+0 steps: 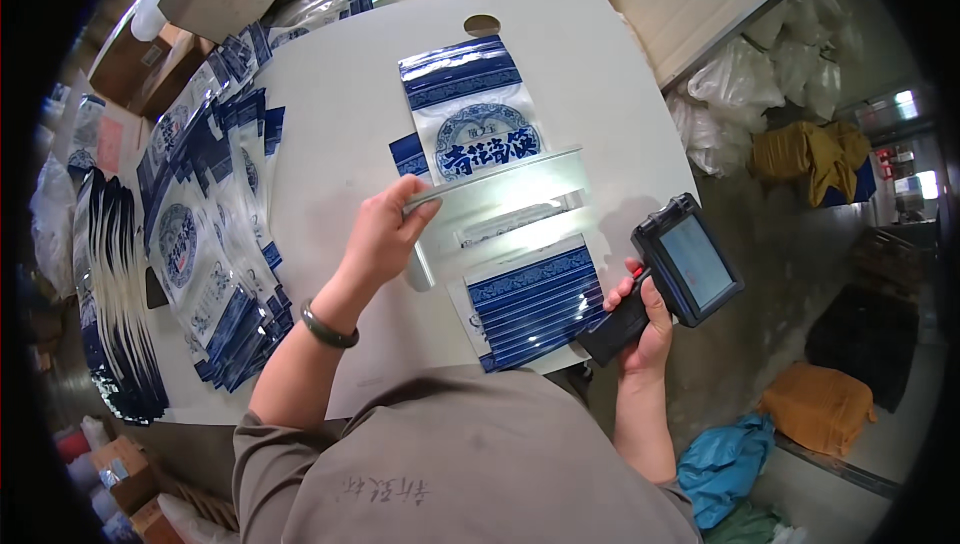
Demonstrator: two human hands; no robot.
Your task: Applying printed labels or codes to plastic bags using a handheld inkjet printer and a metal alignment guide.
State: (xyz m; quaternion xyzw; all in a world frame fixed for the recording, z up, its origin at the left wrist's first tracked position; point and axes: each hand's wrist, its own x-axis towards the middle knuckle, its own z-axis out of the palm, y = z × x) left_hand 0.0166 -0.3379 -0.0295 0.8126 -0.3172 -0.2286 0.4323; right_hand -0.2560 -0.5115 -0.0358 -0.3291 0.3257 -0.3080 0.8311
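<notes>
My left hand point(388, 228) pinches the left end of a pale metal guide plate point(562, 176), which has a long slot cut through it. The plate lies across, or just over, a stack of blue-and-white printed plastic bags point(535, 294); I cannot tell whether it touches them. Above the slot, a round blue emblem shows on the top bag, and at the near end the blue bag ends overlap in steps. My right hand point(645, 324) is wrapped round the grip of a black handheld printer point(690, 262) with a lit screen, beside the stack's near right corner.
A loose heap of similar bags point(185, 244) covers the left of the white table point(340, 144), with a fanned row of bags point(115, 294) beyond it. Cardboard boxes point(150, 59) stand at the back left. Clear plastic sacks point(740, 79) and an orange sack point(818, 409) lie to the right.
</notes>
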